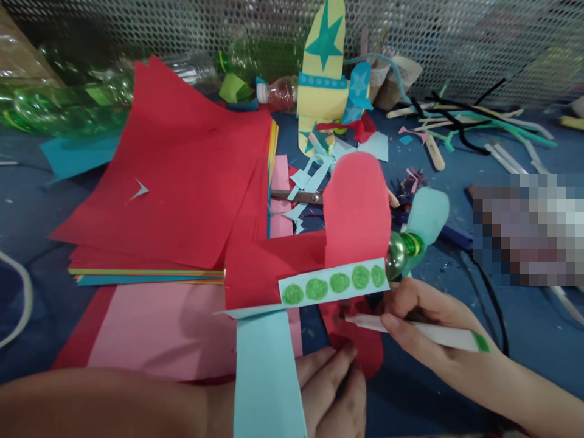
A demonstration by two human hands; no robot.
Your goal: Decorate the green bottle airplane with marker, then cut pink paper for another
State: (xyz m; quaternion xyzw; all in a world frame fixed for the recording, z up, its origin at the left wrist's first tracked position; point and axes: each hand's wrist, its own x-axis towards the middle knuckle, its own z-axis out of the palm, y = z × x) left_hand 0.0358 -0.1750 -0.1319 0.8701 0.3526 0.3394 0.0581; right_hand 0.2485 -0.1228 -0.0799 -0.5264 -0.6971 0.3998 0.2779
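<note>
Before a metal mesh, our blue table carries the red paper plane, with translucent green bottles lying beyond it and a capped bottleneck jutting from its right end. Our right hand pinches a white marker at the plane's lower red flap; our left hand, partly hidden behind its pale-blue flap, touches that red flap, but we cannot tell whether it grips.

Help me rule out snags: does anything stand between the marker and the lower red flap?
Nothing visible does: the right hand holds the marker with its tip over the lower red flap. The left hand's fingers show below, not between.
</note>
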